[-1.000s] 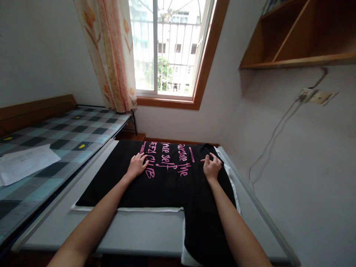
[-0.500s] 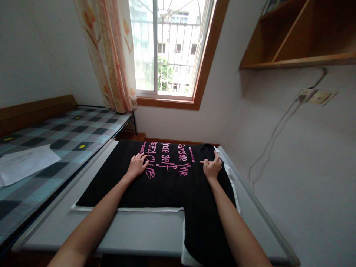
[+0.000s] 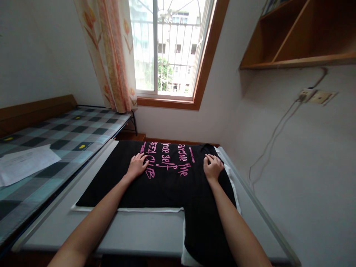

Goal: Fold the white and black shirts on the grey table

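A black T-shirt (image 3: 164, 191) with pink lettering lies flat and sideways, its sleeve reaching toward me at the lower right. White material (image 3: 151, 210) shows along its edges from underneath. My left hand (image 3: 137, 165) rests palm down on the shirt, fingers spread beside the lettering's left end. Near the collar at the upper right, my right hand (image 3: 213, 167) touches the fabric with fingers bent and drawn together, thumb close to the index finger. It appears to pinch the cloth there, though the fingertips are partly hidden.
The shirt lies on a grey table (image 3: 147, 231) with raised side rails. To the left is a bed with a checked mattress (image 3: 100, 131) and white papers (image 3: 27, 165). Ahead are a window (image 3: 172, 52) and a flowered curtain (image 3: 111, 55). A plugged-in cable (image 3: 274, 137) hangs on the right wall.
My right hand's thumb and fingers, earlier spread apart at the collar, have drawn together on the cloth. My left hand and the shirt stay in place.
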`<act>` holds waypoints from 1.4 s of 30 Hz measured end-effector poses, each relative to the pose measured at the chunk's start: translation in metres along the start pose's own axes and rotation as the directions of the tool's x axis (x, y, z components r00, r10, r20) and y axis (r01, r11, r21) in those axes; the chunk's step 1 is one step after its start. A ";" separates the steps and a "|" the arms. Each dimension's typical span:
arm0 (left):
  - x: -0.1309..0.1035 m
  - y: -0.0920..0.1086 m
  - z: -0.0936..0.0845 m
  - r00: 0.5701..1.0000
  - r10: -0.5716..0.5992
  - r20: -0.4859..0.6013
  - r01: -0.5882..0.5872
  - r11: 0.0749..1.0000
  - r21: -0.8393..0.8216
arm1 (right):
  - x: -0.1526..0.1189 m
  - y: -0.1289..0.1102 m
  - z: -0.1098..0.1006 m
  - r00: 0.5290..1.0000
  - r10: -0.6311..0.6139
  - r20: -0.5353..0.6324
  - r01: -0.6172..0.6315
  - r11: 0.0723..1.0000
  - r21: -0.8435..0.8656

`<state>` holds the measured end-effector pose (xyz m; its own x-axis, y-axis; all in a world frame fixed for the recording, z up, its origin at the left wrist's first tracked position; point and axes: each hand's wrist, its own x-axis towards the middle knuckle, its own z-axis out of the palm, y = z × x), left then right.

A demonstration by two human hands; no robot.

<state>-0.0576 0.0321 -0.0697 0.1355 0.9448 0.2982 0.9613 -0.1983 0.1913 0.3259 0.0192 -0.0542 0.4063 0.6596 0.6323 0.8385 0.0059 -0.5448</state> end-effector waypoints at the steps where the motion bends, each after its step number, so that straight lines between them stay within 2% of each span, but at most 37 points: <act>1: 0.000 0.000 0.000 1.000 -0.003 0.003 0.003 1.000 0.001 | 0.000 0.002 0.002 0.999 0.003 0.035 -0.003 1.000 0.014; 6: 0.000 0.002 -0.002 1.000 -0.012 0.016 0.012 1.000 0.009 | 0.001 0.010 0.006 0.977 0.008 0.212 -0.032 0.994 0.109; 14: 0.000 0.004 -0.005 1.000 -0.017 0.008 0.017 1.000 -0.015 | 0.001 0.008 0.005 0.984 0.018 0.179 -0.038 0.994 0.105; 16: -0.001 0.006 -0.010 0.999 -0.029 -0.043 0.027 0.999 -0.032 | 0.002 0.008 0.005 0.985 0.025 0.168 -0.044 0.993 0.110; 20: -0.004 0.012 -0.021 0.973 -0.078 -0.217 0.061 0.995 -0.084 | 0.003 0.010 0.006 0.986 0.033 0.165 -0.054 0.990 0.127; 22: -0.005 0.014 -0.024 0.962 -0.095 -0.255 0.068 0.991 -0.111 | 0.002 0.011 0.008 0.983 0.005 0.183 -0.037 0.984 0.174; 25: -0.006 0.015 -0.025 0.963 -0.110 -0.247 0.078 0.987 -0.139 | 0.001 0.013 0.014 0.971 -0.109 0.212 0.049 0.962 0.267; 28: -0.007 0.013 -0.024 0.965 -0.125 -0.230 0.090 0.984 -0.155 | -0.002 0.017 0.021 0.943 -0.186 0.276 0.106 0.954 0.280; 33: -0.008 0.010 -0.024 0.964 -0.151 -0.220 0.118 0.980 -0.158 | -0.005 0.022 0.026 0.901 -0.162 0.401 0.094 0.978 0.184; 42: -0.008 0.013 -0.027 0.956 -0.208 -0.206 0.187 0.975 -0.121 | -0.007 0.020 0.023 0.861 -0.182 0.475 0.158 0.983 0.092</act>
<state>-0.0522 0.0148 -0.0442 -0.1202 0.8910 0.4379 0.9336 -0.0485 0.3551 0.3314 0.0321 -0.0827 0.0243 0.9237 0.3823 0.8551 0.1789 -0.4866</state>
